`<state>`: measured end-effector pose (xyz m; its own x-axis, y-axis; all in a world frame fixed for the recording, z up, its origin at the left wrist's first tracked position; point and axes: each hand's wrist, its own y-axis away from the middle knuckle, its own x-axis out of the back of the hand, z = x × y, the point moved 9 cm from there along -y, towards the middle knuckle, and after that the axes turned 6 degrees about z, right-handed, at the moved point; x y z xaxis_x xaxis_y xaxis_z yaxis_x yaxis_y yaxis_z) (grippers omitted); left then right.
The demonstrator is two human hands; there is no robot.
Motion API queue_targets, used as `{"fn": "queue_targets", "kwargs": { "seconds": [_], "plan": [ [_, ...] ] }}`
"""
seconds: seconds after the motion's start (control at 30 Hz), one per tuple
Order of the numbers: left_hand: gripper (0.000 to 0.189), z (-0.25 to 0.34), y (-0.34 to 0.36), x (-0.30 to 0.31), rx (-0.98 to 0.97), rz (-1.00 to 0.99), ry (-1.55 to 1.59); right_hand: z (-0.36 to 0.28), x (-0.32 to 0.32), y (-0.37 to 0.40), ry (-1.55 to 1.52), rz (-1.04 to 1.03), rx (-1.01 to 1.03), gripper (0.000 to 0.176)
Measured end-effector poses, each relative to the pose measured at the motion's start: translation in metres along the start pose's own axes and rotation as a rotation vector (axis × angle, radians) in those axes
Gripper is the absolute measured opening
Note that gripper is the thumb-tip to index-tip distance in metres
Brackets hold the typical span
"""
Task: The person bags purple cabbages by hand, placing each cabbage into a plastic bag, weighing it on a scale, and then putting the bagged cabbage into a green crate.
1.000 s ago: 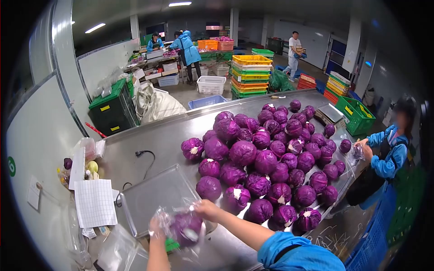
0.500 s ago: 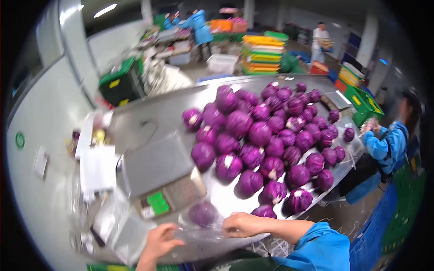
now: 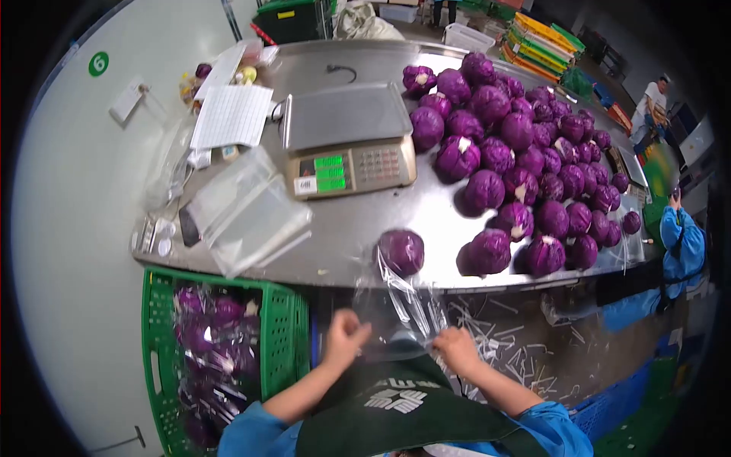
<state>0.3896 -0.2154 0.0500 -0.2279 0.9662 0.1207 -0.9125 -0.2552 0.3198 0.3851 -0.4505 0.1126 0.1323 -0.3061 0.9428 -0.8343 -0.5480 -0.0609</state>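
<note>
A purple cabbage (image 3: 400,252) sits inside a clear plastic bag (image 3: 403,305) near the front edge of the metal table. The bag's mouth hangs past that edge toward my body. My right hand (image 3: 459,352) pinches the right corner of the mouth. At the left side of the mouth, the fingers of my left hand (image 3: 346,339) are curled together against the film. A scale (image 3: 346,126) with lit green digits stands behind the bagged cabbage. To its left lies a stack of flat clear bags (image 3: 255,213).
Many loose purple cabbages (image 3: 518,131) cover the table's right side. A green crate (image 3: 285,335) with bagged cabbages stands below left. Paper sheets (image 3: 232,116) lie left of the scale. A co-worker in blue sleeves (image 3: 681,236) is at the right; strips litter the floor.
My view has tilted down, bringing the green crate into sight. My left hand has gone from spread fingers to curled ones at the bag's mouth. The film is now stretched out between both hands.
</note>
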Motion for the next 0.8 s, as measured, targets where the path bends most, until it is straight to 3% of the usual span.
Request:
{"fn": "queue_targets", "kwargs": {
  "seconds": [0.03,0.07,0.1,0.2,0.27,0.3,0.33,0.37,0.4,0.47,0.53,0.6,0.67,0.8],
  "plan": [
    [0.056,0.019,-0.009,0.007,-0.211,0.151,-0.051,-0.006,0.006,0.004,-0.007,0.044,0.018,0.007],
    [0.076,0.012,-0.015,-0.003,-0.250,0.198,-0.190,-0.011,0.013,0.005,-0.010,0.092,0.040,0.006],
    [0.088,-0.012,-0.020,-0.026,-0.128,0.018,-0.149,-0.016,0.012,0.007,0.009,0.072,0.048,0.006],
    [0.077,-0.067,-0.018,-0.048,0.239,-0.162,-0.028,-0.019,0.007,0.013,0.117,-0.065,0.018,0.005],
    [0.067,-0.065,0.009,-0.048,0.269,-0.228,-0.030,-0.007,-0.016,0.032,0.228,-0.348,-0.043,0.004],
    [0.058,-0.064,0.019,-0.049,0.288,-0.291,-0.038,-0.010,-0.016,0.035,0.229,-0.345,-0.043,0.004],
    [0.045,-0.073,0.031,-0.055,0.284,-0.438,-0.123,-0.021,0.001,0.028,0.073,-0.172,-0.078,0.004],
    [0.038,-0.076,0.038,-0.057,0.278,-0.423,-0.030,-0.029,0.015,0.024,-0.084,-0.004,-0.111,0.006],
    [0.032,-0.080,0.044,-0.059,0.274,-0.408,0.063,-0.039,0.011,0.018,-0.087,-0.010,-0.109,0.006],
    [0.028,-0.069,0.051,-0.057,0.252,-0.400,0.125,-0.059,0.033,-0.004,-0.228,0.304,-0.106,0.011],
    [0.024,-0.042,0.062,-0.057,0.219,-0.391,0.194,-0.074,0.015,-0.022,-0.313,0.263,-0.042,0.010],
    [0.022,-0.020,0.076,-0.051,0.350,-0.332,0.359,-0.088,0.013,-0.030,-0.279,0.208,0.040,0.011],
    [0.023,-0.015,0.076,-0.045,0.363,-0.328,0.381,-0.101,0.016,-0.038,-0.241,0.113,0.094,0.012],
    [0.021,-0.001,0.080,-0.054,0.401,-0.407,0.497,-0.115,0.018,-0.040,-0.032,-0.039,0.236,0.012]
  ]
}}
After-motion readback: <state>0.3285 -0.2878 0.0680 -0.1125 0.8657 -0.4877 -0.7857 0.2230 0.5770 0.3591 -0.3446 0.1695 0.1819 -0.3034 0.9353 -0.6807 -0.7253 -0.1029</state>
